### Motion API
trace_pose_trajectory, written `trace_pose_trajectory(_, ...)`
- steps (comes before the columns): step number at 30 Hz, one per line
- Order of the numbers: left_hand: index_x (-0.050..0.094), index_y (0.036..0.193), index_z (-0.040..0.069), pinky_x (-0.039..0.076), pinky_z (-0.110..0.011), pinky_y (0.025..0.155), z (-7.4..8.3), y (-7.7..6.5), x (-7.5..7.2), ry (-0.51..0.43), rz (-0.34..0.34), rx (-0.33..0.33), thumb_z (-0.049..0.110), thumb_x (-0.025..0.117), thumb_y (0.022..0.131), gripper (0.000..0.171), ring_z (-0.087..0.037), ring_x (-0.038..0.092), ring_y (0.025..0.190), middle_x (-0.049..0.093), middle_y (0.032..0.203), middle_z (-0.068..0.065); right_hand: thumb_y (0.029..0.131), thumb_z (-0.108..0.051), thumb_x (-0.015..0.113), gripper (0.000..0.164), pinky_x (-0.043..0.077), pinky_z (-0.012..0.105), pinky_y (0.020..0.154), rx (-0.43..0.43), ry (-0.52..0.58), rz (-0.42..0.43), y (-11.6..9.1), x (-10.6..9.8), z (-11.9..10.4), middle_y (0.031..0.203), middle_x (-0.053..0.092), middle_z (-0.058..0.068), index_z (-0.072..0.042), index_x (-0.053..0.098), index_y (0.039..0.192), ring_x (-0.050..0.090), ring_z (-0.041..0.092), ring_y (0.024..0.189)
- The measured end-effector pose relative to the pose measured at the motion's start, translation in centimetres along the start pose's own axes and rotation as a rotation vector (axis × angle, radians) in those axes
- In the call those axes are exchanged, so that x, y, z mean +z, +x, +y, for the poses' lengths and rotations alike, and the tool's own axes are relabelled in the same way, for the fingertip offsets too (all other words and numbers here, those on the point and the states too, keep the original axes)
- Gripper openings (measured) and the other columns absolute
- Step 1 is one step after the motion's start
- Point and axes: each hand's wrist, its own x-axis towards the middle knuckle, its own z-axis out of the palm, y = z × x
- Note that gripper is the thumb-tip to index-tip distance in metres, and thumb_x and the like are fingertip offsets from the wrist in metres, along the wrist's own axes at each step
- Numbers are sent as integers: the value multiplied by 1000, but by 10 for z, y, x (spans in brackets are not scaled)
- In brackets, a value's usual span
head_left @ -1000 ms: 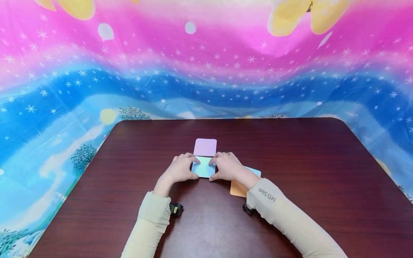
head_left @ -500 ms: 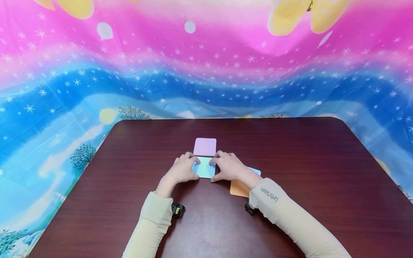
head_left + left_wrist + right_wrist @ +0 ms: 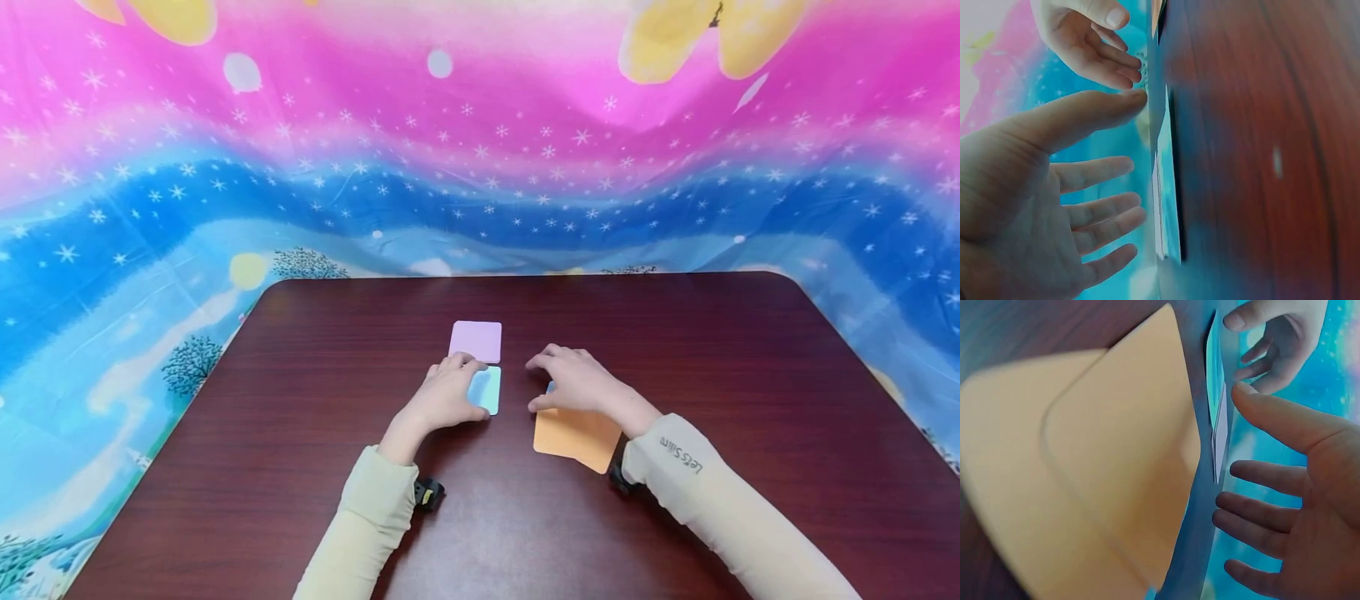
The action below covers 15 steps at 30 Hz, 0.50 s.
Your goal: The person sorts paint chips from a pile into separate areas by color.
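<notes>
My left hand [image 3: 437, 398] hovers over the left part of a light teal square card [image 3: 489, 390]. In the left wrist view its fingers [image 3: 1100, 172] are extended and apart from that card. A lilac square card [image 3: 477, 340] lies just beyond the teal one, their edges close together. My right hand [image 3: 581, 385], holding nothing, is over two overlapping orange cards [image 3: 573, 435]; a bit of blue [image 3: 551, 387] peeks out under its fingers. The right wrist view shows the right fingers [image 3: 1260, 515] spread and clear of the orange cards.
All the cards lie on a dark red-brown wooden table [image 3: 300, 400] with rounded far corners. Behind it hangs a pink and blue printed cloth [image 3: 480, 167]. A small black device [image 3: 429, 494] sits at the left wrist, another [image 3: 621, 471] at the right.
My right hand has left the teal card and moved right, uncovering more of the orange cards. The left hand has shifted slightly right over the teal card.
</notes>
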Motion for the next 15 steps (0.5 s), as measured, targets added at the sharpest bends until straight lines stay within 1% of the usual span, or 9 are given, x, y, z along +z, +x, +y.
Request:
trace_pose_trajectory(5,52,125,8,32,-42,94,13,5,6,1,-21,52,35,74,69,67,-26,45,111,48,123,-8,72,-42,72,60,31,51,96,7,-21,1,-10,-2,11,118,53,8,-10,57,121,49,25,109)
trace_pose_trajectory(7,50,127,8,32,-41,95,19,7,9,10,-42,69,37,74,69,69,-25,44,114,47,124,-7,70,-43,73,63,32,51,95,9,-36,4,-13,-2,15,116,54,8,-9,57,120,50,24,106)
trace_pose_trajectory(12,47,131,8,34,-38,94,35,11,15,54,-88,115,41,73,70,74,-22,43,116,47,125,-6,63,-46,76,75,34,49,92,23,-41,5,-23,-1,21,115,54,8,-6,54,123,51,23,102)
trace_pose_trajectory(15,48,130,8,36,-36,92,44,13,19,90,-93,152,43,74,68,75,-20,45,114,49,124,-3,61,-47,77,80,37,48,88,19,-47,3,-28,1,23,113,54,9,-4,51,123,50,23,100)
